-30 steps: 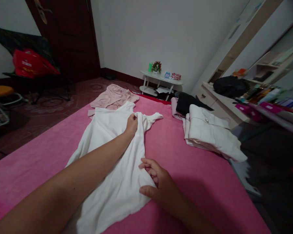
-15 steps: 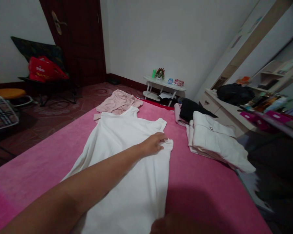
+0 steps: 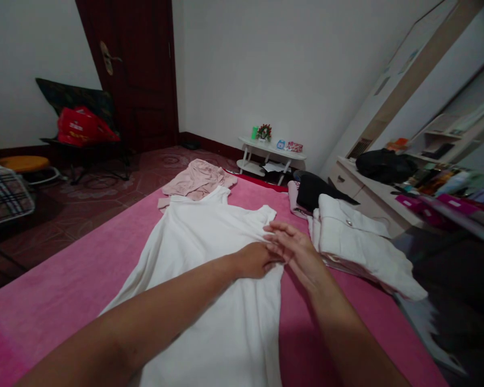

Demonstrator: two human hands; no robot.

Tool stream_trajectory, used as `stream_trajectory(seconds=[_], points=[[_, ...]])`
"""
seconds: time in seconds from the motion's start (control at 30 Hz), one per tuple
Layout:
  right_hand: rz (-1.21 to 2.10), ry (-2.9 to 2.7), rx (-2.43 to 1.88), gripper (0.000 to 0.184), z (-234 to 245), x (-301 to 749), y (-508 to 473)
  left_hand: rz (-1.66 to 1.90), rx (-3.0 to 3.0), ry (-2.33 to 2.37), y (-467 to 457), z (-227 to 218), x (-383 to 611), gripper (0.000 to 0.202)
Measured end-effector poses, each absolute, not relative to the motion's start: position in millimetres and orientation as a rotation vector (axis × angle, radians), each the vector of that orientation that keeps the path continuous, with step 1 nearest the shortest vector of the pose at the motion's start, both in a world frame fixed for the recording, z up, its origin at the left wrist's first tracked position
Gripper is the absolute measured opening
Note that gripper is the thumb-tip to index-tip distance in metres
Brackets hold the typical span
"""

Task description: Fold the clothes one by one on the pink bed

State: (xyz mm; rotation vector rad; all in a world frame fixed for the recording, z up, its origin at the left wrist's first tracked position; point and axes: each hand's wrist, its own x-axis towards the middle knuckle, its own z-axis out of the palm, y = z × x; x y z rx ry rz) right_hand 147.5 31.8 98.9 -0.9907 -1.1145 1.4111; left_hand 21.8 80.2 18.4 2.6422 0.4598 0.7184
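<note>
A white sleeveless dress [image 3: 210, 279] lies flat on the pink bed cover [image 3: 72, 269], neck end away from me. My left hand [image 3: 255, 260] rests on its right edge near the armhole, fingers curled onto the cloth. My right hand [image 3: 293, 248] is just beside it at the same edge, fingers stretched out and apart, touching the fabric near the right shoulder strap [image 3: 266, 215].
A pale pink garment [image 3: 197, 180] lies crumpled beyond the dress. To the right sit folded white clothes [image 3: 358, 239] and a black item [image 3: 312, 188]. A small white table [image 3: 272, 153], a dark door [image 3: 139, 75], a chair with a red bag [image 3: 83, 126] and a cluttered dresser [image 3: 387, 183] surround the bed.
My right hand has come up from the lower dress edge to the right armhole beside my left hand. The left hand moved from the dress's middle to that edge, and the folded side was spread flat.
</note>
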Motion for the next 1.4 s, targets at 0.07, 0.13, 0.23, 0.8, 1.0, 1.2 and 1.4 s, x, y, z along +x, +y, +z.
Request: stream_trajectory(seconds=[0.07,0.13,0.23,0.8,1.0,1.2,1.4], points=[[1.384,-0.855,-0.917,0.028,82.8,149.5,67.2,0.733,2.761,0.442,76.0,20.4,23.8,0.036],[1.425,-0.649,-0.919,0.016,65.6,152.9,92.8,0.715,2.86,0.444,68.4,21.6,24.2,0.035],[1.469,-0.475,-0.921,0.01,42.3,158.9,112.6,0.675,2.916,0.501,50.2,20.9,20.9,0.037],[1.227,-0.845,-0.901,0.041,16.0,147.3,103.1,0.513,2.202,1.911,212.2,118.2,-85.3,0.042],[1.174,-0.992,-0.961,0.037,13.5,147.0,104.1,0.359,2.045,2.136,239.3,81.7,-113.9,0.044],[1.149,-1.041,-1.016,0.032,14.2,145.5,104.0,0.568,2.103,2.129,252.4,79.1,-111.0,0.031],[1.092,-0.995,-1.056,0.039,14.8,142.6,103.5,0.857,2.07,2.14,271.8,99.5,-124.2,0.025]])
